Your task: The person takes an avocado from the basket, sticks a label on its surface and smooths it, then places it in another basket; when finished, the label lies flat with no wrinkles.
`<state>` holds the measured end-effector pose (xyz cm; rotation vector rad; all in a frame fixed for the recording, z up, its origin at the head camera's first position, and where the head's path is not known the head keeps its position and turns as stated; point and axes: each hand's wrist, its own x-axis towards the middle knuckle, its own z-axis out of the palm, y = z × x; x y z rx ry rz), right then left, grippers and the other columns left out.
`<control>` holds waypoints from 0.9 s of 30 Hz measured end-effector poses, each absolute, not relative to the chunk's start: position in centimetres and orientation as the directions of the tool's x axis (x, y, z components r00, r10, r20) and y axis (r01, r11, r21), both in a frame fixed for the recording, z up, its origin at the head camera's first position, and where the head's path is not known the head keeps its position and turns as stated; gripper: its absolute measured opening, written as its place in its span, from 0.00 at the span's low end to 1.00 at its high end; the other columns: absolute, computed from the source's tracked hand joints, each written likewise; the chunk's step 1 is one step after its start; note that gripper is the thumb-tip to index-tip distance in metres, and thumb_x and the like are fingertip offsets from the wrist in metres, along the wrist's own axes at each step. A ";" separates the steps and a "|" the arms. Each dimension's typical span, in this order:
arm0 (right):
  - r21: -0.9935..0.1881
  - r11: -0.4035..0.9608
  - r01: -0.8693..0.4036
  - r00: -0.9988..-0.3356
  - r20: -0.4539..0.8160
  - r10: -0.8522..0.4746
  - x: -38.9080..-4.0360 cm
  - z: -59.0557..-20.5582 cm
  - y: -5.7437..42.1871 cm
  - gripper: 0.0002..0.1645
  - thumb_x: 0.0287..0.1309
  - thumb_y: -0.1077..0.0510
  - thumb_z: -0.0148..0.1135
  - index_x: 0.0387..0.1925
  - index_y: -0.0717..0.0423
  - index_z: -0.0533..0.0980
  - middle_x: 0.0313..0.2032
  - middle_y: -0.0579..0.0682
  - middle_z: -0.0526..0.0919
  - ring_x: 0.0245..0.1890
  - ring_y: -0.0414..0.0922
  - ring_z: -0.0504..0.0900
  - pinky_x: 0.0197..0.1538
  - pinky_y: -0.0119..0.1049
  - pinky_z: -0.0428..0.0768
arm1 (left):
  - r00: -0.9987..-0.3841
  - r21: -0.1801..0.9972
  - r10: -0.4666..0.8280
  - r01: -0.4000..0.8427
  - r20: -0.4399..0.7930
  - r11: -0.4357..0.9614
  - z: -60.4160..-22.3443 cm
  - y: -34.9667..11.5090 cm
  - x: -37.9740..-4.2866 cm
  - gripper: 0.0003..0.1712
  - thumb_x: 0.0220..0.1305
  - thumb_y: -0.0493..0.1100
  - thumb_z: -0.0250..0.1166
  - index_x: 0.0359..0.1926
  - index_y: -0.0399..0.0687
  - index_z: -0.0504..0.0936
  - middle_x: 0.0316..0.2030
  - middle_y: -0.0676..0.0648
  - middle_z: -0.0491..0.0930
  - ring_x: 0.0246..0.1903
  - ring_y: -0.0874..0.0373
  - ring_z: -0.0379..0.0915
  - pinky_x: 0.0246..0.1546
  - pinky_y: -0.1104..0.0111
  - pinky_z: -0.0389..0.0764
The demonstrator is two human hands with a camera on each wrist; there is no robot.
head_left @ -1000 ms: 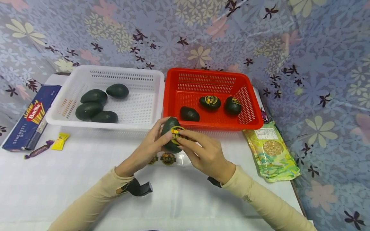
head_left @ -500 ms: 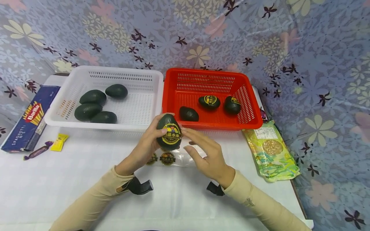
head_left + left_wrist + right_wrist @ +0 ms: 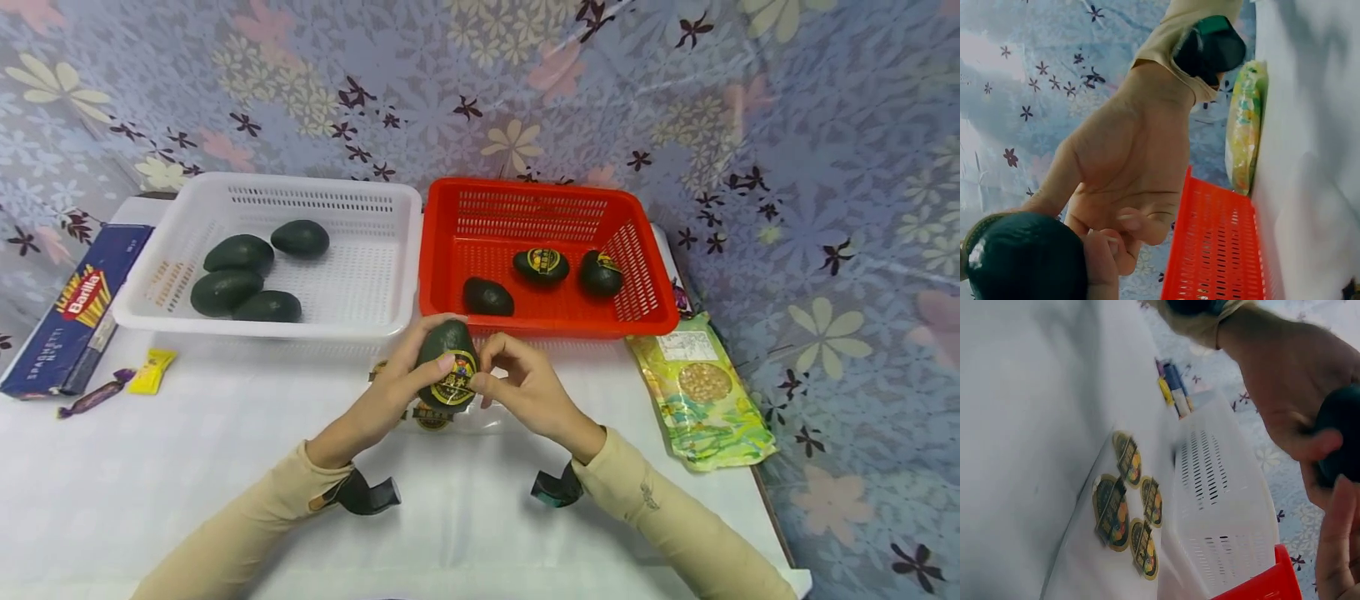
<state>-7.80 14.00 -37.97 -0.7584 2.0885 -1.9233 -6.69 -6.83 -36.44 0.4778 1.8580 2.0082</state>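
Note:
A dark green avocado is gripped in my left hand, whose thumb lies across its front. Stuck to that front is a round black-and-gold sticker. My right hand has its fingers curled in at the avocado's right side, with the thumb at the sticker's edge. The left wrist view shows the avocado from below, beside the right palm. In the right wrist view a right finger points up beside the fruit. Beneath the hands lies a clear sheet of stickers, partly hidden in the head view.
A white basket with several avocados stands back left. The red basket beside it contains more, two with stickers showing. A spaghetti box, wrapped candies and a yellow-green food bag lie at the sides.
The avocado turned its stickered face toward the camera, then came down slightly. My right hand drew off the sticker, opened, then came back with fingers curled at the avocado's right edge.

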 end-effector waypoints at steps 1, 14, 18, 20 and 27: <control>-0.972 0.021 -0.233 -0.838 0.189 -0.512 -7.8 -38.2 14.1 0.11 0.63 0.64 0.64 0.34 0.64 0.69 0.33 0.46 0.72 0.36 0.40 0.77 0.31 0.38 0.85 | -0.874 0.997 0.486 -0.040 -0.007 -0.058 -36.6 -6.9 -6.6 0.29 0.73 0.45 0.48 0.72 0.51 0.57 0.59 0.36 0.67 0.49 0.50 0.77 0.48 0.60 0.83; -0.916 0.270 -0.296 -0.845 0.120 -0.521 -7.6 -38.1 14.4 0.13 0.57 0.62 0.70 0.34 0.54 0.70 0.32 0.44 0.74 0.39 0.42 0.77 0.40 0.35 0.81 | -0.864 0.999 0.504 0.007 -0.012 0.036 -37.3 -7.1 -6.4 0.27 0.75 0.47 0.47 0.72 0.56 0.58 0.61 0.40 0.67 0.52 0.48 0.74 0.53 0.59 0.78; -0.905 0.281 -0.320 -0.839 0.133 -0.527 -8.0 -38.0 14.6 0.14 0.59 0.58 0.70 0.36 0.53 0.70 0.34 0.46 0.76 0.39 0.42 0.78 0.39 0.34 0.82 | -0.865 1.000 0.501 -0.008 -0.002 -0.011 -37.3 -7.0 -6.5 0.27 0.76 0.48 0.45 0.73 0.58 0.56 0.60 0.38 0.68 0.50 0.48 0.76 0.50 0.58 0.81; -0.914 0.267 -0.306 -0.841 0.128 -0.526 -8.2 -37.6 14.7 0.15 0.59 0.57 0.70 0.40 0.53 0.70 0.38 0.48 0.77 0.40 0.43 0.80 0.39 0.35 0.82 | -0.874 0.999 0.485 -0.001 0.018 -0.039 -37.3 -6.8 -6.8 0.28 0.76 0.48 0.44 0.73 0.57 0.55 0.60 0.36 0.68 0.51 0.48 0.76 0.49 0.58 0.83; -0.888 0.319 -0.330 -0.870 0.155 -0.469 -8.7 -36.2 14.3 0.49 0.48 0.51 0.80 0.67 0.48 0.62 0.55 0.52 0.73 0.54 0.46 0.77 0.46 0.39 0.86 | -0.904 0.991 0.406 0.120 0.133 -0.059 -36.8 -5.5 -8.1 0.29 0.80 0.51 0.42 0.76 0.60 0.47 0.67 0.39 0.62 0.63 0.45 0.70 0.56 0.59 0.80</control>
